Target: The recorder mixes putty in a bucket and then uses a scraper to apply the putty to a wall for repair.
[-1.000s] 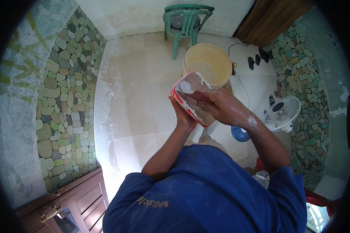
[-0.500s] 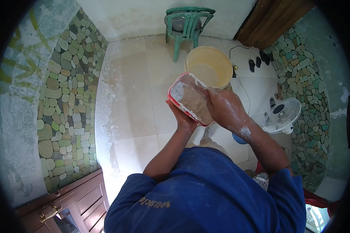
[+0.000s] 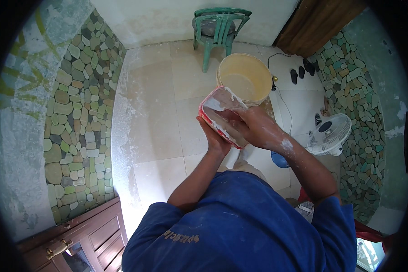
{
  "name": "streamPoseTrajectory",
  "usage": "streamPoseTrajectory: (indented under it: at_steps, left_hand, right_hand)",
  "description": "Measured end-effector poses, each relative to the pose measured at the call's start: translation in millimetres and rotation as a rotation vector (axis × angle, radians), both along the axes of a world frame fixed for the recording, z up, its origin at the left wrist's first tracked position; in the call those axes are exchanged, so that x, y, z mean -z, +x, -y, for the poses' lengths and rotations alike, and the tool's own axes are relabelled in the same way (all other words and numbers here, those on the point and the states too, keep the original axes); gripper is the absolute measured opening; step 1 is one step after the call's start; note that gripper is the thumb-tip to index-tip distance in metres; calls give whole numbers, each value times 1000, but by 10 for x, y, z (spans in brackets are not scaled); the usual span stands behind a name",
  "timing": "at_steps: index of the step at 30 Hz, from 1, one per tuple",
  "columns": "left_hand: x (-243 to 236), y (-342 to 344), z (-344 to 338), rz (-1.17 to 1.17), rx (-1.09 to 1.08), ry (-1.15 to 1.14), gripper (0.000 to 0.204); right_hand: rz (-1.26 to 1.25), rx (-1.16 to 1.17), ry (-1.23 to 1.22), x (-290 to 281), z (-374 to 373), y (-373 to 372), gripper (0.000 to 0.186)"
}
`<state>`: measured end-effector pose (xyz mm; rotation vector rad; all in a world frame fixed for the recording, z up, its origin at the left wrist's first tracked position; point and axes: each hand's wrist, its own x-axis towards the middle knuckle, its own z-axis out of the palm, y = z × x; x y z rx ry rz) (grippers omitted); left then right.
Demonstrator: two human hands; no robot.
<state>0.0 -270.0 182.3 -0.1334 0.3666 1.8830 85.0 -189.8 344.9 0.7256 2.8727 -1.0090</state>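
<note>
My left hand grips a red-rimmed rectangular plastic tub from its lower left side. The tub is tilted, its open side facing up toward me, and whitish paste coats its inside and rim. My right hand reaches over the tub's right edge, its fingers bent together into the tub. Their tips are partly hidden, and I cannot make out whether they hold anything. White smears mark the right wrist. Just beyond the tub stands a large cream bucket with pale residue inside.
Stacked green plastic chairs stand against the far wall. At right are a white fan, a thin cable, dark sandals and a blue round object beside my body. Pebble-clad walls flank the tiled floor; a wooden door is at lower left.
My right hand has shifted slightly left, its fingers further into the tub. The tub has tipped a little and moved slightly right, still in my left hand.
</note>
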Motion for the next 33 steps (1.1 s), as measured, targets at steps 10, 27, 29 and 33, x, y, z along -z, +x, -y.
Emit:
streamPoseTrajectory:
  at_steps: [10,27,29,33]
  left_hand:
    - [28,81,-53,89,80,-32,93]
    - [153,709,-134,81,235,176,71]
    - [265,866,-138,176,289,310,71]
    - [546,1206,-25,-75,353,-11,70]
  right_hand:
    - [256,3,234,141,103,-79,24]
    - [-152,366,-30,-374,160,992,25]
    - [-217,391,-129,-343,165,1161,25]
    - [-269,385,-200,-132,271,1530,20]
